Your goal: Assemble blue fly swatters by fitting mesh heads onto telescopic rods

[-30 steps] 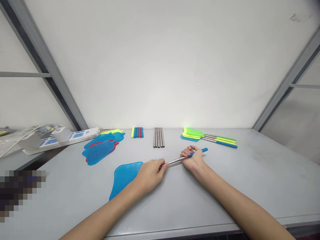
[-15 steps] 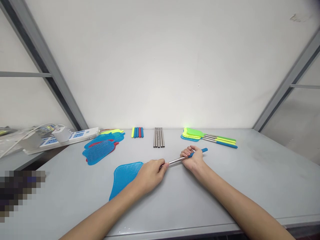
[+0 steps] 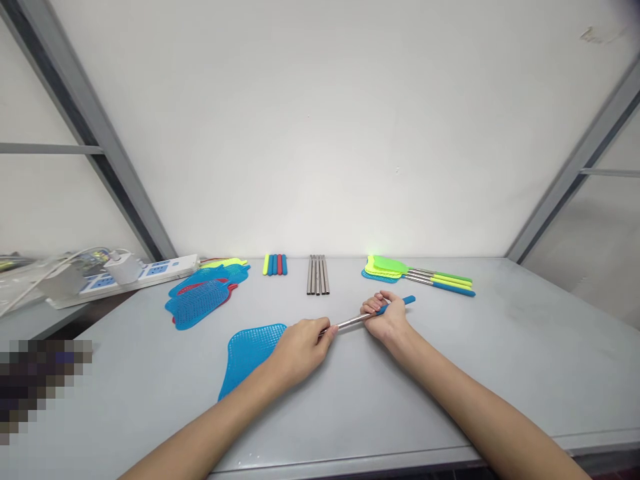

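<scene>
Both hands hold one fly swatter (image 3: 251, 357), made up of a blue mesh head, a metal rod and a blue grip. My left hand (image 3: 303, 350) is closed round the rod close to the head, covering the joint between them. Further right, my right hand (image 3: 387, 317) is palm up with its fingers curled over the blue grip near where it meets the rod. The grip's end sticks out past the right hand. Part of the blue head is hidden behind my left forearm.
Loose swatter heads (image 3: 203, 303) in blue, red and yellow lie at the left. Coloured grips (image 3: 275, 265) and metal rods (image 3: 318, 275) stand in rows at the back. Whole swatters (image 3: 420, 275) are stacked at the back right. A power strip (image 3: 165, 268) rests at the far left.
</scene>
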A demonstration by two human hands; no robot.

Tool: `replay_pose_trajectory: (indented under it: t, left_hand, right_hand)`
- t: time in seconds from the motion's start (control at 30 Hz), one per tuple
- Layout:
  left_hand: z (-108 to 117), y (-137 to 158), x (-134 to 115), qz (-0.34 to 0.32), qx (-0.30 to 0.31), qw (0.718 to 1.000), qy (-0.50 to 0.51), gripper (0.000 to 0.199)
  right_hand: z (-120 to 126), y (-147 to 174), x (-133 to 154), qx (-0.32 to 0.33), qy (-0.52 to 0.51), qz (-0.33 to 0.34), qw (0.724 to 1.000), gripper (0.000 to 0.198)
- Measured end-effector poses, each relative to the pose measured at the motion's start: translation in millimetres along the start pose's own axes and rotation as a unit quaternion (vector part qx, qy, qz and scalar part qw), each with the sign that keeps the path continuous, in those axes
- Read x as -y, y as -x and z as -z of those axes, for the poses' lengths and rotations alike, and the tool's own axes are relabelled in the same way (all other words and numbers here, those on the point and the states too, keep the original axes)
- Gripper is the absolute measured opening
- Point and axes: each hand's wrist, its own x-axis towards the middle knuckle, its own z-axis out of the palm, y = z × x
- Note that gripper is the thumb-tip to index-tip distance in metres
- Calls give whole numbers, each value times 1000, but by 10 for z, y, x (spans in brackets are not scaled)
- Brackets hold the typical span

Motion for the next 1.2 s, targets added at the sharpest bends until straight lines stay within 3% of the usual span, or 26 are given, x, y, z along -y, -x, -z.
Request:
replay_pose_trajectory:
  t: [0.43,0.8,1.2]
  left_hand:
    - [-3,4,14,-4,5,1000,-9,39]
    - [42,60,-35,-3,46,995,-90,37]
    - [-45,102,-99,-1,40,999,-22,46]
  right_hand:
    - [-4,8,6,1,5,-5,1000,19]
    - [13,130,-91,12,-7,31,999,18]
    - [50,234,-236,27,16,17,999,22]
